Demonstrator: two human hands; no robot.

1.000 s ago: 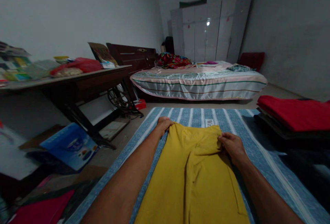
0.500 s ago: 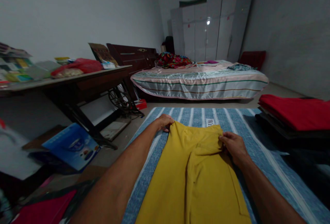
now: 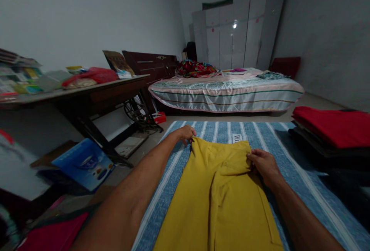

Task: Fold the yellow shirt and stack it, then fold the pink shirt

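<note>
Yellow trousers lie spread on a blue cloth with white stripes, waistband away from me and legs toward me. My left hand pinches the waistband's far left corner. At the right side of the waist, just below the band, my right hand grips the fabric between thumb and fingers. A fold runs down the middle between the legs, and the cloth is bunched near the right pocket. The lower ends of the legs are out of view.
To the right sits a stack of folded clothes with a red one on top. A sewing-machine table stands at left, with a blue box beneath it. Beyond are a bed and a wardrobe.
My left hand has shifted slightly at the left waist corner, its fingers still on the fabric. The right hand keeps its grip, and the whole view has moved a little to the right.
</note>
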